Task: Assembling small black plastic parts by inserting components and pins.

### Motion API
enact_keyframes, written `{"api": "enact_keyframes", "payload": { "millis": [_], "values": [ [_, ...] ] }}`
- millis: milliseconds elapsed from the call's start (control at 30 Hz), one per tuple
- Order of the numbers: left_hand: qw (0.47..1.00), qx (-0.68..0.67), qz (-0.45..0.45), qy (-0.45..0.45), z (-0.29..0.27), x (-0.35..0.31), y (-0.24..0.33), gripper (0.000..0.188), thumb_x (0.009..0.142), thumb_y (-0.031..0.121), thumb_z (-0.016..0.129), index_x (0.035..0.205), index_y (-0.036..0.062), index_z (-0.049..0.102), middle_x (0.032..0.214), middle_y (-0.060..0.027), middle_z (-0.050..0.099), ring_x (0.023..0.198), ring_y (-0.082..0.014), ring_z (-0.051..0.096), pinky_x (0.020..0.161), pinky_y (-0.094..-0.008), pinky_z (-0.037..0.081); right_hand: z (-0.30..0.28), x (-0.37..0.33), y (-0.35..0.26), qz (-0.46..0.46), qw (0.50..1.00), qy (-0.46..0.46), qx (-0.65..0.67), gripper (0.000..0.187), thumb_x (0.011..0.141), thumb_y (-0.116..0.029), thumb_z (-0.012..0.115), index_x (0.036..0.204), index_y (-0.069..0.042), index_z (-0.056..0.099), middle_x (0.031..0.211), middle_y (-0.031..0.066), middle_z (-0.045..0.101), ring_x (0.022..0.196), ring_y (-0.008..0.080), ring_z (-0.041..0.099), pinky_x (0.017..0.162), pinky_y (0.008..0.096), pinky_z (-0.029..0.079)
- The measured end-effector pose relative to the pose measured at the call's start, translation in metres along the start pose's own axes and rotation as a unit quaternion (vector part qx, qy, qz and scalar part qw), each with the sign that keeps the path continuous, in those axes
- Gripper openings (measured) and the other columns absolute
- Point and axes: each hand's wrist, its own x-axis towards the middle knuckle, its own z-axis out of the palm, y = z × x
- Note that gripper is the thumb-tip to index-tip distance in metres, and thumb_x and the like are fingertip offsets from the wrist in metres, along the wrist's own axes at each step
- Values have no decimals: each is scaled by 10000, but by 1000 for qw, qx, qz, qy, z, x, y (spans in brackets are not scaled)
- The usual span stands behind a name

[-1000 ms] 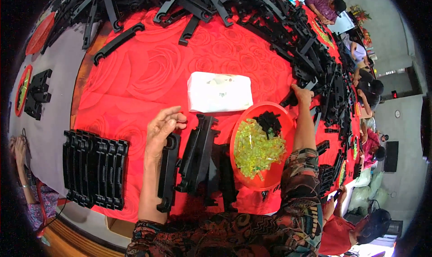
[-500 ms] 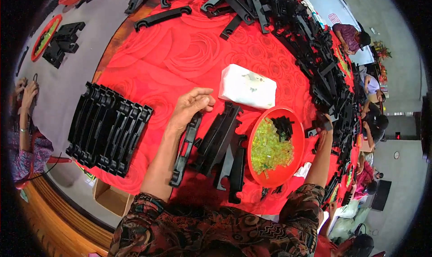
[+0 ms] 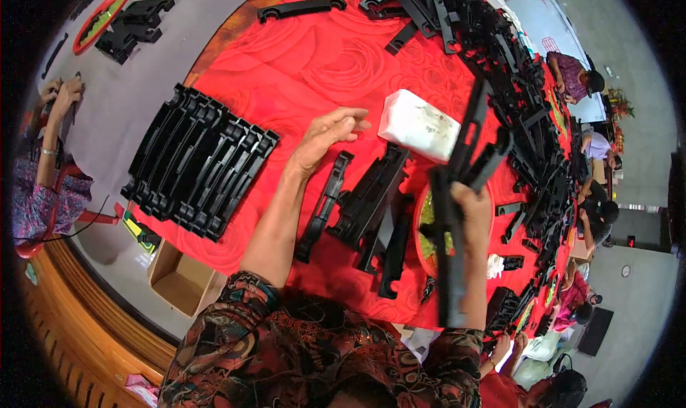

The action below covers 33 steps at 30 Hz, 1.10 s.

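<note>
Long black plastic parts, more than one by the look of them and blurred, are gripped in my right hand above the red bowl. They hide much of the bowl and its yellow-green clear pieces. My left hand is held over the red tablecloth with nothing in it, fingers extended and slightly bent. Below it lies a single black part, beside a group of black parts. A white soft packet lies between my hands, farther back.
A neat row of black parts lies at the left. A large heap of them runs along the far right. At the far left a person's hands work at a grey table. An open cardboard box sits below the table edge.
My right hand has come in from the heap at the right, now carrying black parts over the bowl. My left hand stays empty. The whole view has shifted, moving the table things rightward.
</note>
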Motion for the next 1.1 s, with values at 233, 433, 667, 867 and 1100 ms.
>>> {"api": "enact_keyframes", "payload": {
  "millis": [233,433,667,867,1100],
  "values": [
    [1000,14,22,-9,8,6,-5,573,861,426,542,1238,-1,482,1181,-144,540,1130,-207,483,953,-328,362,42,-14,24,-71,962,-80,-250,409,798,-206,654,1057,46,461,849,119,590,774,161,567,682,297,461],
    [1000,11,18,-21,9,5,-3,589,848,369,593,1277,-1,429,1253,-170,480,1204,-231,422,1009,-340,320,36,-42,32,-110,944,-107,-291,372,810,-196,637,1055,36,482,805,151,622,700,213,600,626,330,475],
    [999,21,29,10,13,8,-2,448,859,276,598,1204,6,506,1143,-113,555,1103,-183,492,959,-315,370,33,-69,14,-73,932,-133,-330,296,791,-163,637,1021,-3,542,786,80,615,682,146,567,620,298,450],
    [916,223,181,280,3,7,-21,277,838,235,612,960,-14,617,860,-142,650,750,-182,618,664,-304,481,30,2,4,-254,770,20,-585,235,777,-160,621,947,-30,525,835,155,589,728,366,598,606,439,470],
    [857,373,113,338,12,-28,1,356,858,306,542,818,-45,582,689,-204,575,683,-363,586,605,-413,441,34,115,51,-368,634,-14,-680,239,739,-143,625,912,-39,496,835,184,572,604,313,628,524,404,507]
  ]
}}
